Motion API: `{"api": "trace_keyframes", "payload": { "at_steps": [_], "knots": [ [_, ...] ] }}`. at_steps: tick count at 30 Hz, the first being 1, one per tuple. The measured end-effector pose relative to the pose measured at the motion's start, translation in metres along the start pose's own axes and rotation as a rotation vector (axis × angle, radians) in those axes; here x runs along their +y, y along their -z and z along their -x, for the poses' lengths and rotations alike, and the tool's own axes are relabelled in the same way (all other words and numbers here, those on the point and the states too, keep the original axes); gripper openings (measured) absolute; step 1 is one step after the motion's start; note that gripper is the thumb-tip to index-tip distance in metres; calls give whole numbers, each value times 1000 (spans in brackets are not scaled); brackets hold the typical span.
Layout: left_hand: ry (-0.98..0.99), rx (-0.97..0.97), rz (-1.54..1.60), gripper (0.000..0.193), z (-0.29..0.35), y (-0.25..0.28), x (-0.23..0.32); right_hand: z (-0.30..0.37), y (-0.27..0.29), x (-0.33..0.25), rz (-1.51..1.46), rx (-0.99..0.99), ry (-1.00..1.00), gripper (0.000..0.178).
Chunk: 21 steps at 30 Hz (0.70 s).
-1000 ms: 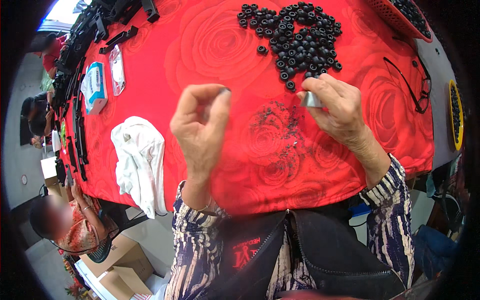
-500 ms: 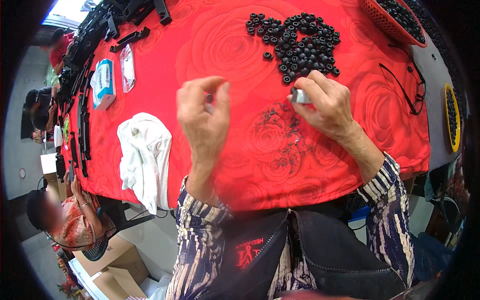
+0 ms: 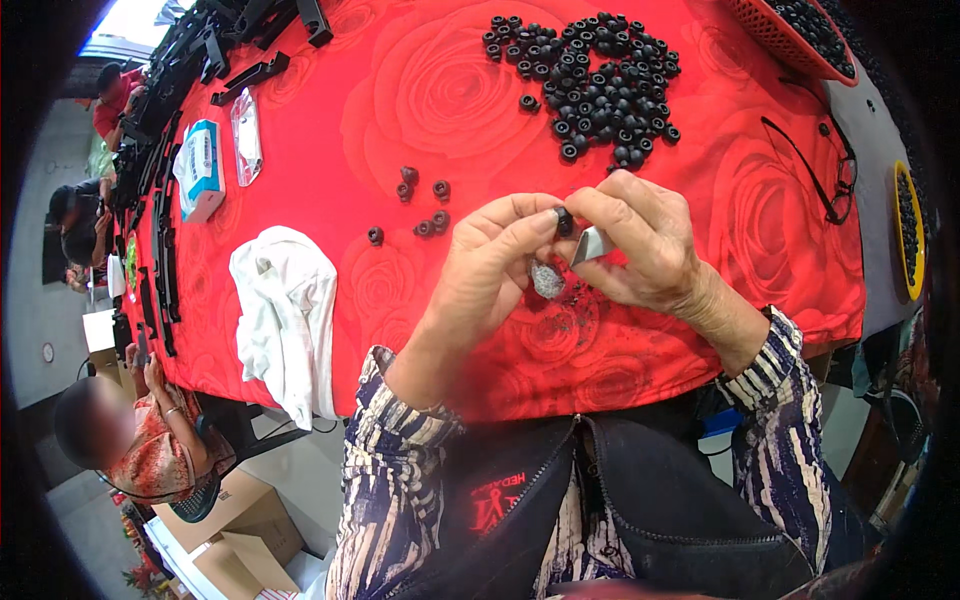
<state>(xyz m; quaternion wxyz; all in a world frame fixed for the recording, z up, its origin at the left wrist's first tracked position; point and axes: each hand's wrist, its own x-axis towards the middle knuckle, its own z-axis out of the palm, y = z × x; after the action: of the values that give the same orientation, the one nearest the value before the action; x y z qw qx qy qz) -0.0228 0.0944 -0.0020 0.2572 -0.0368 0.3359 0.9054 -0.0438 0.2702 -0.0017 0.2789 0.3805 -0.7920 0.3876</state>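
My left hand [image 3: 478, 270] is closed, pinching a small black knob-like part [image 3: 564, 222] between thumb and forefinger. A grey speckled wad [image 3: 547, 281] sticks out below, held in the same hand's lower fingers. My right hand [image 3: 648, 240] grips a short, flat metal blade [image 3: 592, 246], its fingertips beside the black part. Both hands are nearly together over the red rose-patterned tablecloth [image 3: 440, 350]. Dark crumbs [image 3: 590, 312] lie beneath them. Several loose black parts [image 3: 441, 189] rest to the left, and a large pile of similar parts [image 3: 610, 95] spreads beyond my hands.
A white cloth [image 3: 285, 310], a tissue box [image 3: 203, 170] and a clear packet [image 3: 246, 140] lie at left. Long black pieces [image 3: 215, 50] are heaped at far left. Glasses [image 3: 835, 190], a red basket [image 3: 840, 62] and a yellow tray [image 3: 903, 215] stand right. Other people sit at left.
My left hand has moved right from the loose parts to meet my right hand, uncovering those parts. A black part is now in its pinch. My right hand has shifted slightly nearer, still holding the blade.
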Motion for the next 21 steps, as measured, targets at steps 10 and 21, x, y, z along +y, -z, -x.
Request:
{"api": "trace_keyframes", "payload": {
  "at_steps": [10,21],
  "knots": [
    [103,22,-78,22,2,1,0,0,10,-2,-217,-151,-130,39],
    [193,-48,-127,21,4,6,2,-2,16,-1,-420,-221,-213,28]
  ]
}}
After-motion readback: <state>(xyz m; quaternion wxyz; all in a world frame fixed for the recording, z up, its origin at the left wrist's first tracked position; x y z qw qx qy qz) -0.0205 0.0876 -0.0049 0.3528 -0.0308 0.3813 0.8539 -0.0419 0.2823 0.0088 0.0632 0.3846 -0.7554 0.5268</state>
